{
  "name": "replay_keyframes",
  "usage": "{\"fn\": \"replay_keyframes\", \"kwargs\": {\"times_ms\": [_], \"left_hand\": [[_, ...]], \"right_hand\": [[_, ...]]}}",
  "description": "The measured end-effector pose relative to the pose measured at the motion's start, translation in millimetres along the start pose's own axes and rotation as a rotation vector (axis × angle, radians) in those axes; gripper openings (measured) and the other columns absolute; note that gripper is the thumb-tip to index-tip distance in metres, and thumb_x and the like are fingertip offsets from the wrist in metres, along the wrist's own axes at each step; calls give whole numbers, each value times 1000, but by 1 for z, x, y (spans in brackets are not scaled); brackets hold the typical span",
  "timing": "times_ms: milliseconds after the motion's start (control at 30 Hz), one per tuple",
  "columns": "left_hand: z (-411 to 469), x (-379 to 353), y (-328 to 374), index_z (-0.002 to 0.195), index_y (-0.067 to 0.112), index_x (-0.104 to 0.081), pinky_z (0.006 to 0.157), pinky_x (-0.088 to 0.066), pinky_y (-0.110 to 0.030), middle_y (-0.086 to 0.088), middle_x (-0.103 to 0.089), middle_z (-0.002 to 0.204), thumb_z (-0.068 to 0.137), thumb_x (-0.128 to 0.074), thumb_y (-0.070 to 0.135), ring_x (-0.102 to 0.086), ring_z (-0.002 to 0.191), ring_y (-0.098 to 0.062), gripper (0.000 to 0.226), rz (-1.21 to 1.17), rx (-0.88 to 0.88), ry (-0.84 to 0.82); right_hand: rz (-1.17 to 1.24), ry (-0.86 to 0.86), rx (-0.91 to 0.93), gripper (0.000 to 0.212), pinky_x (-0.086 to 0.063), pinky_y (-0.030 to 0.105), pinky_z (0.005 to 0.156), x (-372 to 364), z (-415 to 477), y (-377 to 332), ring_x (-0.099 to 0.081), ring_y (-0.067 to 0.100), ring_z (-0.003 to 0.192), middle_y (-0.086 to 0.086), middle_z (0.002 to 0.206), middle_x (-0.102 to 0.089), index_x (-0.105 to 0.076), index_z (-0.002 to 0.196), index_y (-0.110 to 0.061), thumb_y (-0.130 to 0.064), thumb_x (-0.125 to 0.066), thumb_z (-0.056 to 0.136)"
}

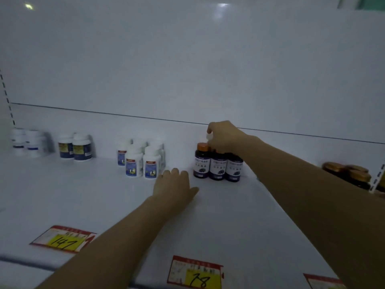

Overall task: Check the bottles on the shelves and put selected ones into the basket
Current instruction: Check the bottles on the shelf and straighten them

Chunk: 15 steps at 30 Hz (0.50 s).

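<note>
A pick is in hand: the right hand (224, 136) is curled over the dark bottles (217, 165) on the shelf (229, 215), though whether one is gripped cannot be told. The left hand (174, 186) is laid flat, fingers relaxed. One bottle must next be lifted clear.

Right hand (224, 136) hides two dark bottles' (217, 166) caps.

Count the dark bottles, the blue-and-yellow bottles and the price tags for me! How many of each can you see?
Dark bottles: 3 showing
Blue-and-yellow bottles: 2
Price tags: 3, one cut off by the picture's edge
Total: 8
</note>
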State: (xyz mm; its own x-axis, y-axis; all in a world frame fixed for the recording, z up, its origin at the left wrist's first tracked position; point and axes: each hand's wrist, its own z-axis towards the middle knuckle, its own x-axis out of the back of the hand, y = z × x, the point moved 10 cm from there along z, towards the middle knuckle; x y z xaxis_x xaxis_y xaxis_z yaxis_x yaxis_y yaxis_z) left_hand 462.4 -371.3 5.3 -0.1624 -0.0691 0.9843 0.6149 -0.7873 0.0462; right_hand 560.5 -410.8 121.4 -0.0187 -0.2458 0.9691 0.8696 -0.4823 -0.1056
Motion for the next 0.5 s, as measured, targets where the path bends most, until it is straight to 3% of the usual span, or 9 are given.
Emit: {"fn": "replay_keyframes", "kwargs": {"times_ms": [67, 233, 400, 500], "left_hand": [[3, -16, -8, 134, 12, -39, 106, -31, -40, -11, -41, 138, 94, -33, 57, -37, 128, -30, 61, -25, 30, -16], [4, -48, -20, 151, 17, -9, 118, -5, -47, -9, -3, 159, 93, -16, 64, -3, 146, -28, 75, -76, 67, -136], [3, -55, -20, 151, 19, 1, 118, 3, -46, -5, 8, 159, 92, -10, 65, 8, 146, -24, 77, -66, 71, -203], [2, -56, -20, 151, 19, 2, 118, 4, -46, -5, 8, 159, 92, -10, 65, 8, 146, -23, 76, -64, 68, -212]], "right_hand": [[-34, 4, 27, 37, -46, 31, 69, -6, 15, -8, -50, 22, 87, 16, 121, -52, -46, 127, -2, -18, -51, 94], [-94, -48, 55, 37, -45, 38, 89, -39, 44, -17, -49, 31, 113, 17, 129, -48, -46, 128, -4, -25, -43, 99], [-272, -107, -4, 32, -34, 38, 88, -71, 53, -12, -37, 36, 118, 16, 132, -39, -51, 124, -8, -23, -43, 97], [-226, -100, -33, 33, -31, 35, 99, -65, 51, -11, -36, 31, 120, 16, 130, -40, -49, 127, -8, -19, -39, 97]]}}
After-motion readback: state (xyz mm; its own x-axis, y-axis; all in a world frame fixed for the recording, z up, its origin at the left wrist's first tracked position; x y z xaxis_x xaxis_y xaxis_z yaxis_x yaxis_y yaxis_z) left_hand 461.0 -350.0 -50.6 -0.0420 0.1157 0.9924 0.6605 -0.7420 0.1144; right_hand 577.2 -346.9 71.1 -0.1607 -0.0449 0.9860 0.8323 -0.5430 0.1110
